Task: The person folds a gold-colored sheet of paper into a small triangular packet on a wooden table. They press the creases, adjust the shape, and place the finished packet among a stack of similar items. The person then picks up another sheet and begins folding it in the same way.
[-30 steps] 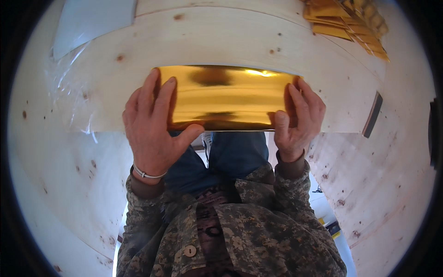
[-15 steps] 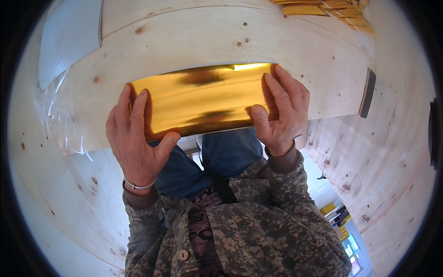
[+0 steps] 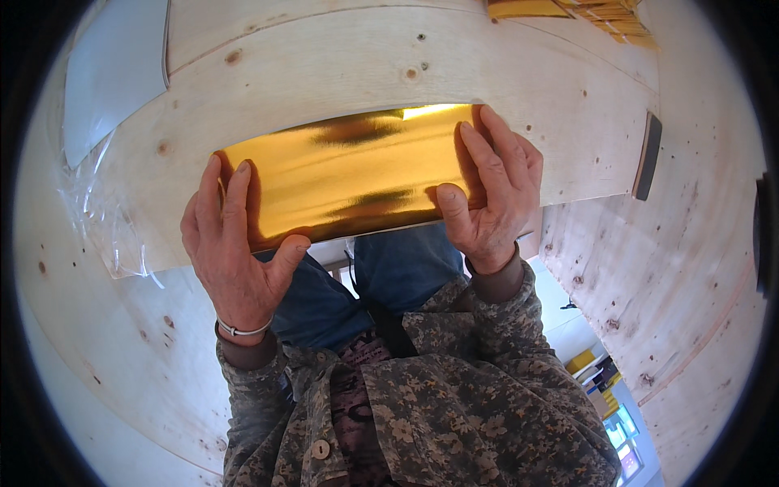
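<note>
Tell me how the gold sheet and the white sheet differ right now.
The gold sheet is shiny, with bright and dark reflections; the white sheet is pale and far less reflective.
The gold sheet lies at the table's near edge, while the white sheet lies farther off, to the left.
The left hand and right hand touch the gold sheet; neither touches the white sheet.
Both rest on the wooden table.

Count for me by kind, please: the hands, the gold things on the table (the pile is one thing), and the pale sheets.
Hands: 2 (left hand, right hand)
Gold things: 2 (shiny sheet they touch; pile at far right, partly cut off)
Pale sheets: 1 visible (pale sheet at far left)
Total: 5
</note>
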`<act>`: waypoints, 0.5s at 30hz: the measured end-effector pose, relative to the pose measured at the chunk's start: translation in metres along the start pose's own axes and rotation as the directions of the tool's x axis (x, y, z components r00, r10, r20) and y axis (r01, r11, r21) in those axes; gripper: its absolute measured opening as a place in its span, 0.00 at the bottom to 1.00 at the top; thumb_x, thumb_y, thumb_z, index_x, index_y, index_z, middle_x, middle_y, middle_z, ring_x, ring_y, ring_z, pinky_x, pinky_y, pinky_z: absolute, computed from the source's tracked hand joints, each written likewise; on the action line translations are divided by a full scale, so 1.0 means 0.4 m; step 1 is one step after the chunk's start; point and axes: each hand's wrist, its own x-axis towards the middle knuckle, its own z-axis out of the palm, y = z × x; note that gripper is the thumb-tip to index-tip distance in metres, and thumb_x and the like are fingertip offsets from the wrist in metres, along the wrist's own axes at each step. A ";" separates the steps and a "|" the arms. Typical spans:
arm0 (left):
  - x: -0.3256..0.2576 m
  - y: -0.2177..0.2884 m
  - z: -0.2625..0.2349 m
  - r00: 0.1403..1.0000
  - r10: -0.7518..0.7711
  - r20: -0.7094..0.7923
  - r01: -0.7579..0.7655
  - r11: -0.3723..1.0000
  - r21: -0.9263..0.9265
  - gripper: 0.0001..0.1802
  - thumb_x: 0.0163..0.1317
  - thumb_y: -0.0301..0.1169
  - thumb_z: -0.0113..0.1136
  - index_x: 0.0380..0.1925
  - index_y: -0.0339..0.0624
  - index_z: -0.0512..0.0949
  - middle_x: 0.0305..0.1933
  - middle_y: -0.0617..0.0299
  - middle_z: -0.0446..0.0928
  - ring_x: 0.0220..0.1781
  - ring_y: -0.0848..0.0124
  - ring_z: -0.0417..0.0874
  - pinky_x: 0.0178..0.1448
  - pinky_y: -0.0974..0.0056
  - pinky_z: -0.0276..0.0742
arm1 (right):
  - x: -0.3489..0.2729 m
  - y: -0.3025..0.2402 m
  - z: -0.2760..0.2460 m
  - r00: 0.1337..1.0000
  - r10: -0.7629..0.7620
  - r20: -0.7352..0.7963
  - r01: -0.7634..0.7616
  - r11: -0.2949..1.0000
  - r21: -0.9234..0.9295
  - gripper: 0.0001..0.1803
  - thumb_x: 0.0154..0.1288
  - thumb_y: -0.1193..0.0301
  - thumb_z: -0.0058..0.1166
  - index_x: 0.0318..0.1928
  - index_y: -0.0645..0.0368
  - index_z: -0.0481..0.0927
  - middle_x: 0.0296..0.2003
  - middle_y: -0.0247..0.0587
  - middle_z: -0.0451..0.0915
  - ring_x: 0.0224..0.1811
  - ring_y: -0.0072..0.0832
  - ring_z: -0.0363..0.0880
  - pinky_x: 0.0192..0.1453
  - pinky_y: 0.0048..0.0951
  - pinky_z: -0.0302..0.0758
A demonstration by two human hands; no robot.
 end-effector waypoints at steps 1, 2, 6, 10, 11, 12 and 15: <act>0.000 -0.001 0.001 1.000 0.004 -0.003 -0.004 1.000 0.000 0.46 0.63 0.69 0.54 0.64 0.39 0.77 0.73 0.46 0.68 0.68 0.49 0.71 0.71 0.49 0.65 | 0.000 0.000 0.001 1.000 0.003 -0.002 -0.003 1.000 0.005 0.35 0.67 0.41 0.54 0.53 0.62 0.87 0.58 0.52 0.82 0.55 0.45 0.79 0.59 0.42 0.74; 0.000 -0.002 0.002 1.000 0.006 -0.006 -0.006 1.000 0.002 0.46 0.63 0.69 0.54 0.64 0.39 0.77 0.73 0.46 0.68 0.68 0.49 0.71 0.71 0.49 0.65 | 0.000 0.000 0.001 1.000 0.008 -0.005 -0.008 1.000 0.015 0.35 0.67 0.41 0.53 0.53 0.62 0.87 0.58 0.52 0.82 0.55 0.45 0.79 0.59 0.42 0.74; -0.001 -0.003 0.003 1.000 -0.001 -0.003 0.001 1.000 0.001 0.47 0.63 0.70 0.53 0.64 0.39 0.76 0.73 0.46 0.68 0.68 0.49 0.71 0.71 0.49 0.65 | -0.001 0.002 0.002 1.000 0.002 0.000 -0.002 1.000 0.003 0.35 0.67 0.41 0.53 0.53 0.62 0.87 0.58 0.52 0.82 0.55 0.45 0.79 0.59 0.42 0.74; -0.002 -0.004 0.004 1.000 0.008 -0.006 -0.008 1.000 0.018 0.47 0.63 0.71 0.52 0.64 0.39 0.76 0.73 0.46 0.68 0.68 0.49 0.71 0.71 0.49 0.65 | -0.001 0.002 0.003 1.000 0.006 0.009 -0.006 1.000 0.004 0.36 0.67 0.40 0.53 0.53 0.62 0.86 0.58 0.52 0.82 0.55 0.44 0.78 0.59 0.42 0.73; -0.002 -0.005 0.005 1.000 0.008 -0.006 -0.008 1.000 0.016 0.47 0.63 0.71 0.52 0.64 0.40 0.76 0.73 0.46 0.68 0.68 0.49 0.71 0.71 0.49 0.65 | -0.001 0.002 0.002 1.000 0.008 0.012 -0.008 1.000 0.006 0.36 0.67 0.40 0.53 0.53 0.62 0.86 0.58 0.52 0.82 0.55 0.44 0.78 0.59 0.42 0.73; -0.003 -0.005 0.005 1.000 0.005 -0.005 -0.005 1.000 0.015 0.47 0.63 0.71 0.52 0.64 0.40 0.76 0.73 0.46 0.68 0.68 0.49 0.71 0.71 0.49 0.65 | -0.001 0.001 0.003 1.000 0.008 0.012 -0.008 1.000 0.005 0.36 0.67 0.40 0.53 0.54 0.62 0.86 0.59 0.52 0.82 0.55 0.44 0.78 0.59 0.42 0.73; -0.003 -0.007 0.006 1.000 0.003 -0.006 -0.003 1.000 0.014 0.47 0.63 0.71 0.51 0.64 0.40 0.76 0.73 0.46 0.68 0.68 0.49 0.71 0.71 0.49 0.65 | 0.001 0.000 0.003 1.000 0.005 0.016 -0.005 1.000 -0.003 0.36 0.68 0.40 0.53 0.54 0.62 0.86 0.59 0.52 0.82 0.54 0.43 0.78 0.59 0.42 0.73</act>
